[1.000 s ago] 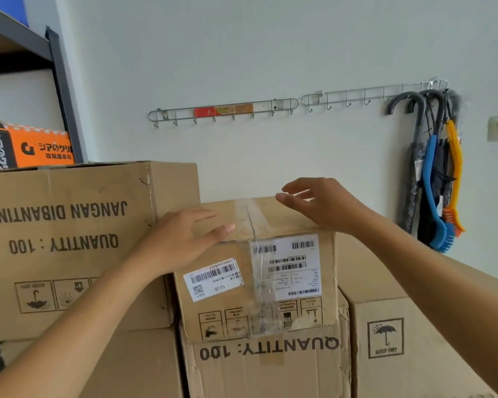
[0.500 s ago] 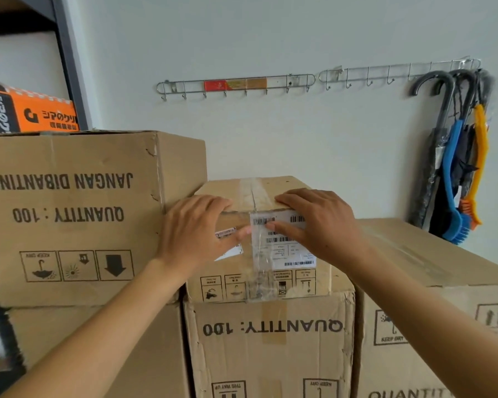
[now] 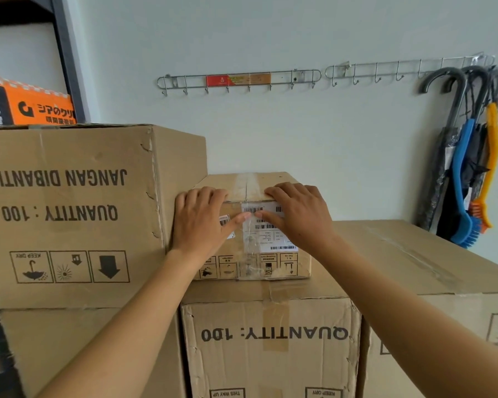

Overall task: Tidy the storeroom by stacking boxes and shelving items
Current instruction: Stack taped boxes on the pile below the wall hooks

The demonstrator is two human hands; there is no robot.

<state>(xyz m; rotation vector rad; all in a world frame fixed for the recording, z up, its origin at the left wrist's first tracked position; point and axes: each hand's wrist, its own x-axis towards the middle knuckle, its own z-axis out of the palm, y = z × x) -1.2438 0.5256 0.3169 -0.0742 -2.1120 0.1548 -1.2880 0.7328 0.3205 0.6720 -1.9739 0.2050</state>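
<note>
Far left, orange box (image 3: 41, 107) on shelf. Large upside-down carton (image 3: 69, 214) in front of it, top of left stack. Left hand (image 3: 202, 222) lies flat on small labelled box (image 3: 270, 265), fingers together over its top front edge, thumb pressed on front face. Small box sits on middle carton (image 3: 270, 340), touching the large carton's side. Right hand (image 3: 296, 216) does the same, thumb on the label. Right: low carton (image 3: 414, 254). Far wall: hook racks (image 3: 239, 80), umbrellas (image 3: 443, 156), blue brush (image 3: 460, 182).
</note>
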